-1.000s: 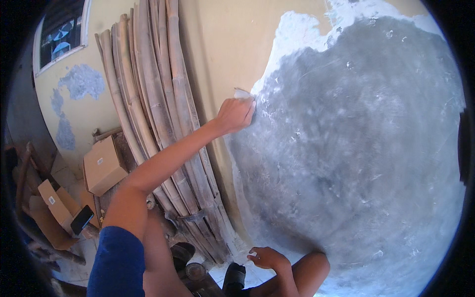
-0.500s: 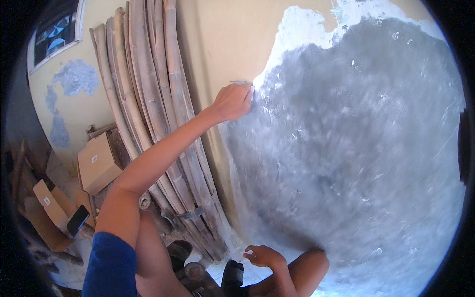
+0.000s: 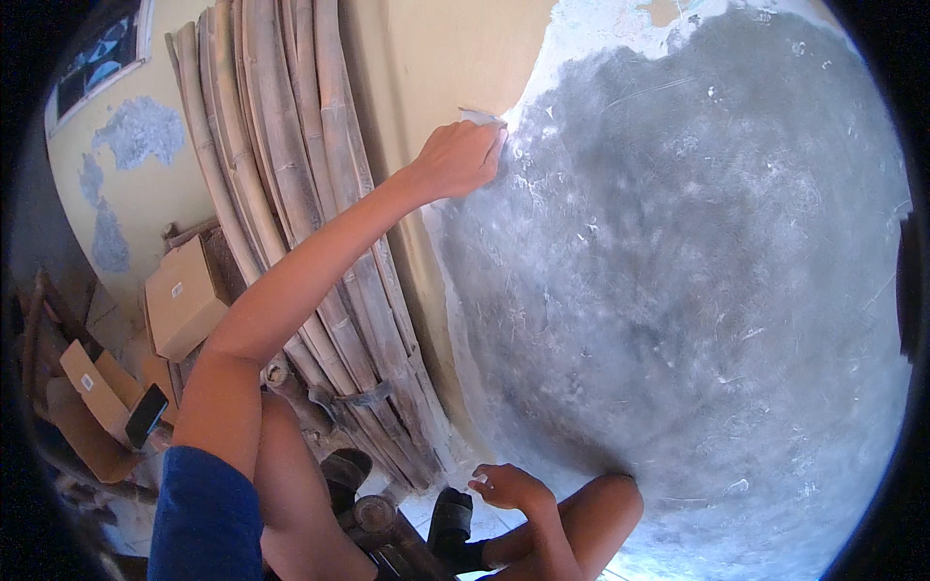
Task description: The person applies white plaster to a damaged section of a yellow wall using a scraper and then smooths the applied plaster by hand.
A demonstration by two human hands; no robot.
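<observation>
My left hand is raised to the wall, its fingers closed on a thin flat scraper-like blade. Most of what it grips is hidden by the fist. The blade lies against the edge between cream paint and a white patch. Below and right of that spot spreads a large bare grey area of wall. Low down, my right hand hangs by my bent knee, its fingers loosely bent and apart, with nothing visible in them.
Tall bamboo poles lean on the wall left of my arm. Cardboard boxes and a dark phone are farther left. Below me are a bamboo seat's frame and dark sandals. A window is at upper left.
My left hand with the blade has moved slightly up along the paint edge. The view has tilted a little, shifting the wall. My right hand stays by the knee.
</observation>
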